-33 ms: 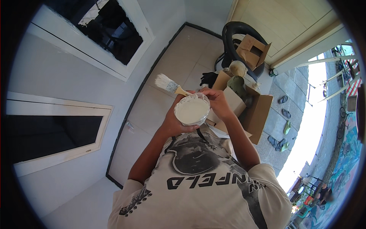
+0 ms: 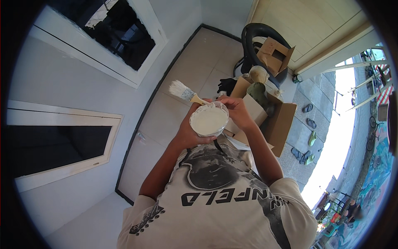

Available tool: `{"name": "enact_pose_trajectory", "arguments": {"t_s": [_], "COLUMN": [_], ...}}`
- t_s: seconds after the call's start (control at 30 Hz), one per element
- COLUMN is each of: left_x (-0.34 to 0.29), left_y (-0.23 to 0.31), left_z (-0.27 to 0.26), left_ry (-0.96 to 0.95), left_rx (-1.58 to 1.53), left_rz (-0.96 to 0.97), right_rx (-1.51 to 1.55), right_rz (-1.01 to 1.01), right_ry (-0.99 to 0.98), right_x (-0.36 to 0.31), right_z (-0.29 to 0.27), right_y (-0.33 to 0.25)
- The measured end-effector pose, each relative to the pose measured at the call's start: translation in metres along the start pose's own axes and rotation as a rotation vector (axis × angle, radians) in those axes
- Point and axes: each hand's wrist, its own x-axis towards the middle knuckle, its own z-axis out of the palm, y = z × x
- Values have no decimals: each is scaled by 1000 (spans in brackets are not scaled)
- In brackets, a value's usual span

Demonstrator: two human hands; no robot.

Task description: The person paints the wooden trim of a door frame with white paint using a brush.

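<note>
My left hand [image 2: 186, 132] is wrapped round a round, clear tub of white paint [image 2: 209, 119] in front of my chest. Paint is smeared along the tub's rim. My right hand [image 2: 235, 107] grips the tub's far right edge with bent fingers. A flat paintbrush [image 2: 181, 91] sticks out beyond the tub to the far left, its pale bristles pointing away from me. Its yellowish handle passes by the tub's far rim near the fingers of both hands; which hand bears it I cannot tell.
An open cardboard box [image 2: 280, 128] with containers in it stands beyond my right arm, near a black glove [image 2: 226, 86]. Behind it, a black chair [image 2: 248, 35] carries a smaller carton [image 2: 271, 56]. White-framed windows [image 2: 62, 145] line the left wall; sandals [image 2: 311, 139] lie outside at right.
</note>
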Motion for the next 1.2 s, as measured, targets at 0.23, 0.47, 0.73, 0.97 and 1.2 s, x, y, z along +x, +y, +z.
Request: {"name": "enact_pose_trajectory", "arguments": {"t_s": [0.23, 0.47, 0.73, 0.97, 1.2], "left_x": [3, 6, 7, 9, 13], "left_y": [1, 1, -2, -2, 0], "left_z": [11, 14, 21, 25, 30], "left_ry": [12, 37, 47, 24, 14], "left_rx": [39, 29, 113, 99, 83], "left_rz": [46, 64, 51, 52, 59], "right_rx": [-84, -68, -1266, -1697, -1380], "right_rz": [-77, -42, 206, 459, 238], "right_ry": [-64, -118, -152, -276, 156], "right_x": [0, 4, -13, -38, -88], "right_z": [-13, -18, -145, -178, -194], "right_y": [8, -9, 86, 69, -29]}}
